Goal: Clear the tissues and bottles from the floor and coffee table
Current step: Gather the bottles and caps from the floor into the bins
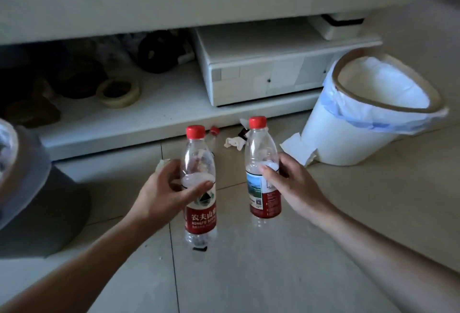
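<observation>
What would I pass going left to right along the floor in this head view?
Grey bin → bottle in left hand → crumpled tissue → bottle in right hand → flat tissue → white lined bin.

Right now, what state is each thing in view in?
Left hand: grips left bottle, upright, capped.
Right hand: grips right bottle, upright, capped.
Third bottle: capped, on the floor behind.
Crumpled tissue: on floor.
White bin: open, lined.
</observation>
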